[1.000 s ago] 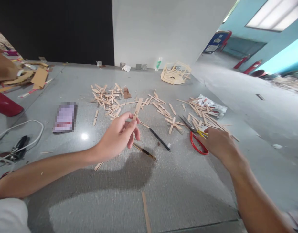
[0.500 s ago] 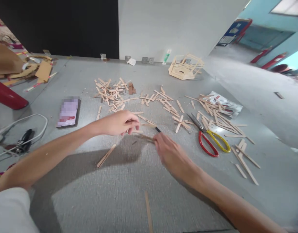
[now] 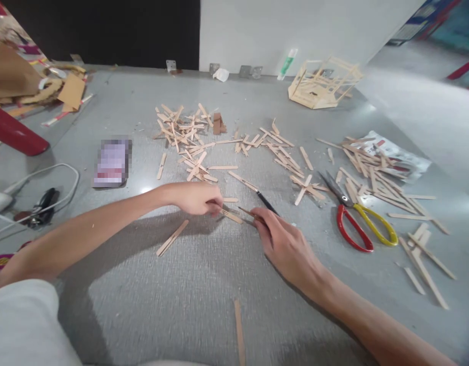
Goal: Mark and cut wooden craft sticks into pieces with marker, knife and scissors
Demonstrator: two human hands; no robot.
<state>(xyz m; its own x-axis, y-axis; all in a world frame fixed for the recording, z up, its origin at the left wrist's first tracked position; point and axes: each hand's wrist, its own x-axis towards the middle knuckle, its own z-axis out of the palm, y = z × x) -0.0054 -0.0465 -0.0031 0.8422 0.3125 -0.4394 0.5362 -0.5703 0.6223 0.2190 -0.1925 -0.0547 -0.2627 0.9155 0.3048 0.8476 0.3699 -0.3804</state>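
Note:
My left hand (image 3: pixel 202 198) is closed with its fingers pinched on one end of a flat wooden craft stick (image 3: pixel 233 217), which points right, low over the table. Facing it, my right hand (image 3: pixel 282 231) grips a slim brownish thing with a dark pointed tip (image 3: pixel 250 212); its kind is not clear. That tip comes close to the craft stick. Just beyond my right hand lies a black-handled tool with a silvery collar (image 3: pixel 265 201), its far end by a loose craft stick (image 3: pixel 240 179). A pair of sticks (image 3: pixel 172 238) lies below my left hand.
Scissors (image 3: pixel 347 203) with red and yellow handles lie right, beside piled sticks and a plastic packet (image 3: pixel 402 157). More sticks (image 3: pixel 181 127) are heaped behind my hands. A wooden stick frame (image 3: pixel 318 91) stands at the back. A phone (image 3: pixel 112 161) and white cable (image 3: pixel 72 175) lie left.
The view has shifted, so things on the right sit farther right. My left hand has closed on the craft stick, and my right hand's pointed thing now shows clearly near it.

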